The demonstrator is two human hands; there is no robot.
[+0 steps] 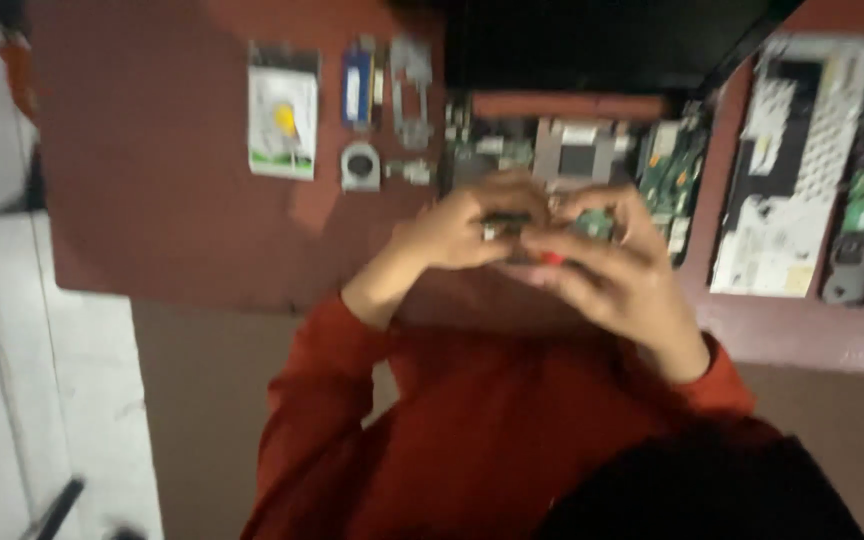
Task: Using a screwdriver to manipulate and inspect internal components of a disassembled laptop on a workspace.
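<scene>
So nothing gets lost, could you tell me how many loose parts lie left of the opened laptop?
5: white-green flat pack, blue strip, grey bracket, round part below, small piece beside it. Blur may hide more.

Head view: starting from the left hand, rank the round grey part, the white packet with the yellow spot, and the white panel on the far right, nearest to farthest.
1. Round grey part, just up and left of the left hand.
2. White packet, farther left on the table.
3. White panel, far across on the right side.
</scene>
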